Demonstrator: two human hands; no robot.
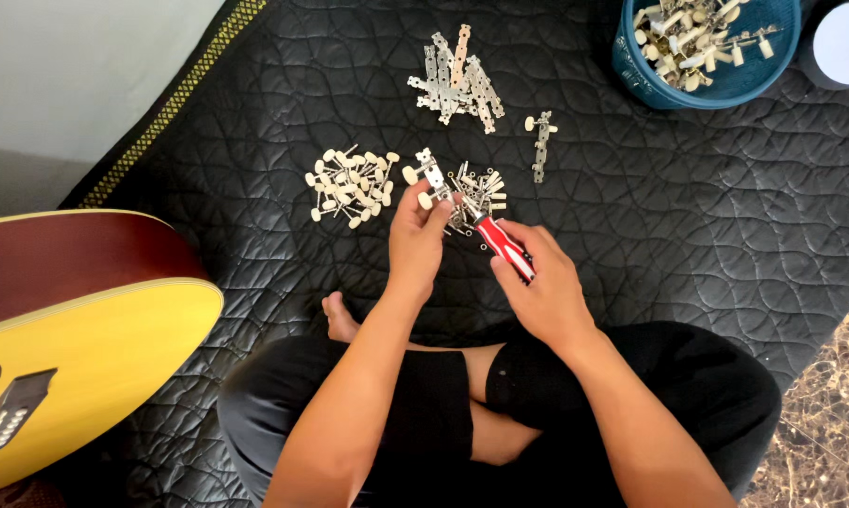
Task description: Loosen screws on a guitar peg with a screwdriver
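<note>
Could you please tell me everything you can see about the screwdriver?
The screwdriver has a red handle with white stripes and a short metal shaft. The right hand grips the handle, slanting it up and left, its tip against a small metal tuner plate held in the left hand, above the black quilted mat.

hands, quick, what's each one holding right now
Left hand: closed on a metal tuner plate with cream knobs.
Right hand: closed on a red-handled screwdriver.
</note>
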